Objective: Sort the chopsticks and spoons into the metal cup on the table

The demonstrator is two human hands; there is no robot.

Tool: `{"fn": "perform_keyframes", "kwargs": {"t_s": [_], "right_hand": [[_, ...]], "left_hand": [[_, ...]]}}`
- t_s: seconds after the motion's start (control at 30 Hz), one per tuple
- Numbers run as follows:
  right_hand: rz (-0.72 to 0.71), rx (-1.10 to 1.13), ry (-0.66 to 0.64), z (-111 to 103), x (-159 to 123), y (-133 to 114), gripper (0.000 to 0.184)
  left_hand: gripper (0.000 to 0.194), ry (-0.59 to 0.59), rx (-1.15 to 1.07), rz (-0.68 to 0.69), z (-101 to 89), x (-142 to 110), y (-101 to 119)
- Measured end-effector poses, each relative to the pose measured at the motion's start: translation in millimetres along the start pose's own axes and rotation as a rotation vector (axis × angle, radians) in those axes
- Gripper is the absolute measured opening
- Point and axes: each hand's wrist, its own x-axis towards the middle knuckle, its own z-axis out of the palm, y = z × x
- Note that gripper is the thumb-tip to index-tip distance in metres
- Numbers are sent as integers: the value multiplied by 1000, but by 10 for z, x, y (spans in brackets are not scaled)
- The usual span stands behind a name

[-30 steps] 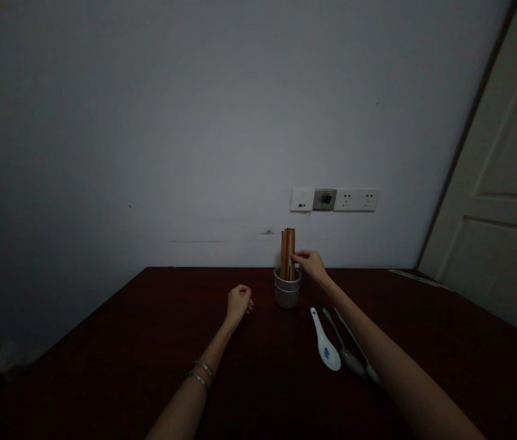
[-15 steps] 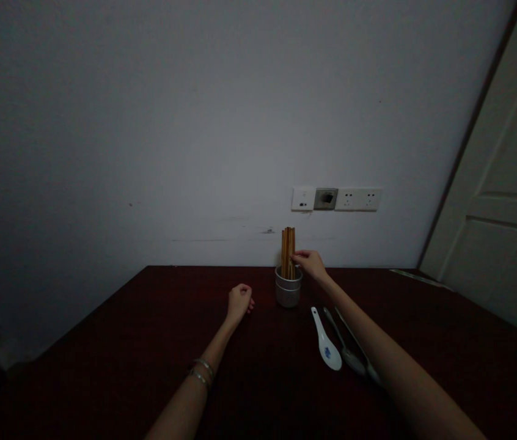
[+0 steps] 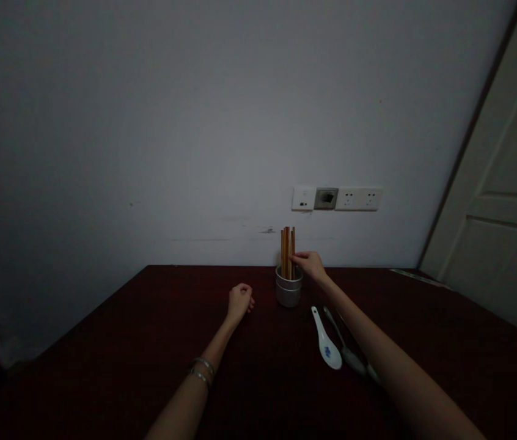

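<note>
Several wooden chopsticks point(image 3: 285, 250) stand upright in a round metal cup point(image 3: 288, 294) close to the wall. My right hand point(image 3: 310, 264) reaches in from the right, thumb and fingers pinched on the chopsticks at the right side of the bunch, just above the cup's rim. Loosely curled, my left hand point(image 3: 240, 299) rests on the table left of the cup, apart from it, with nothing seen in it. Below my right forearm lie a white soup spoon point(image 3: 327, 345) with a blue mark and a metal spoon point(image 3: 352, 360); another utensil is mostly hidden by the forearm.
The dark red table point(image 3: 171, 305) runs up to a pale wall. Wall sockets point(image 3: 336, 198) sit above its back edge. A thin flat strip point(image 3: 421, 278) lies at the back right, near a white panelled door point(image 3: 506, 214).
The chopsticks at my right fingers have parted a little from the rest of the bunch, leaving a narrow gap. My left hand has stayed in place.
</note>
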Motion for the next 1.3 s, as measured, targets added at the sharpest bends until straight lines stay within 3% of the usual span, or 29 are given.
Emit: {"fn": "perform_keyframes", "kwargs": {"t_s": [0.43,0.7,1.3], "right_hand": [[59,208,10,16,-23,-96,23],[87,212,-4,2,-33,-195,12],[42,54,-32,1,24,-41,32]], "left_hand": [[11,0,-2,5,-4,-13,12],[12,1,6,8,-7,-10,11],[12,-2,20,2,-5,-13,13]]}}
